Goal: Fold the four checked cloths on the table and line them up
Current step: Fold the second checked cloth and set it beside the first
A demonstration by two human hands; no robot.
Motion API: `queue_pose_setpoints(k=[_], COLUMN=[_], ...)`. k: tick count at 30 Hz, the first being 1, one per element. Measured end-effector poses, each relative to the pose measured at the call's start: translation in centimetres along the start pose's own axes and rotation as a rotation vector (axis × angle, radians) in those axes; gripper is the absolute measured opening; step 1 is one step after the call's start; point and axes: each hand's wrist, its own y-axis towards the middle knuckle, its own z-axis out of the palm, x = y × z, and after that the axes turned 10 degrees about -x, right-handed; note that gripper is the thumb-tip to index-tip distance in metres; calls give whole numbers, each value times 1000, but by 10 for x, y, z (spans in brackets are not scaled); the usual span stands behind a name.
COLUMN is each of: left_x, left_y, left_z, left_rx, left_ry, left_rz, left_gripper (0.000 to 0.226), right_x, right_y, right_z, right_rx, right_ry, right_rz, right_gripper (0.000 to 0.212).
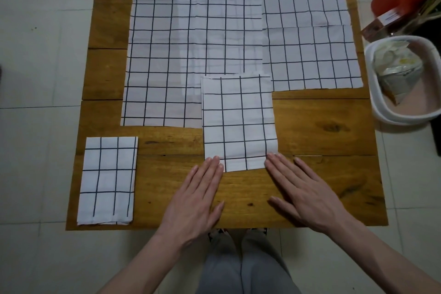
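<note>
Both hands flat — left hand (199, 188), right hand (301, 191) — fingertips pressing half-folded cloth (238, 122); uneven pull skews the fold on the bench (322, 126).

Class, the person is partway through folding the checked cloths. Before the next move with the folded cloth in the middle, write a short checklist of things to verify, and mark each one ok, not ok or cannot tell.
1. Both hands free: left hand and right hand lie flat, fingertips at the near edge of the middle folded cloth. Ok.
2. Middle cloth clear of the others: its far end overlaps the large spread cloth. Not ok.
3. Folded edges square: cannot tell.
4. Room on the table beside the finished folded cloth at near left: bare wood shows. Ok.
5. All four folded: the large cloth and the right-hand spread cloth lie open. Not ok.
</note>
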Motion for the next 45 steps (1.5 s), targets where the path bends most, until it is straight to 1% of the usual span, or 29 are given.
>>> queue_pose_setpoints(k=[3, 6, 9, 12, 14, 15, 20, 23, 24, 25, 27, 28, 31, 34, 37, 40, 43, 45], left_x=[1, 2, 2, 1, 1, 1, 1, 0, -1, -2, -3, -4, -6, -7, -6, 0, 10, 20], left_y=[0, 4, 15, 34, 47, 51, 64, 66, 65, 64, 62, 61, 59, 55, 49, 41, 34, 30], left_z=[-2, -6, -10, -19, -25, -28, -31, -30, -29, -28, -26, -26, -25, -26, -24, -24, -25, -24], left_rx=[-21, -80, -165, -247, -256, -252, -226, -206, -192, -182, -193, -216, -315, -348, -356, -343, -343, -315], left_ry=[-21, -44, -98, -190, -203, -208, -209, -192, -187, -185, -180, -181, -209, -254, -302, -362, -395, -391], left_rz=[0, 2, -11, -74, -81, -80, -89, -29, 1, 24, 36, 31, 28, 43, 56, 50, 29, 9], left_gripper=[74, 65, 53, 32, 20, 18, 25, 26, 29, 34, 43, 43, 31, 33, 34, 41, 51, 62], right_x=[6, 13, 16, 16, 15, 14, 6, 3, 4, 4, 5, 5, 4, 4, 5, 5, 3, 1], right_y=[-1, 4, 16, 31, 38, 41, 46, 44, 42, 41, 38, 37, 32, 29, 31, 32, 29, 27], right_z=[1, -1, -7, -16, -21, -22, -24, -23, -22, -21, -20, -19, -18, -16, -15, -18, -18, -19], right_rx=[-37, -122, -232, -236, -235, -230, -225, -267, -285, -298, -313, -319, -308, -281, -321, -350, -355, -357], right_ry=[26, 33, -14, -86, -102, -101, -64, -8, 13, 33, 65, 80, 135, 147, 184, 222, 265, 289], right_rz=[26, 60, 38, 11, -14, -26, -80, -77, -71, -58, -27, -14, -2, -3, 5, -36, -97, -126], right_gripper=[72, 64, 47, 45, 38, 36, 36, 24, 19, 18, 26, 27, 30, 44, 36, 27, 26, 27])
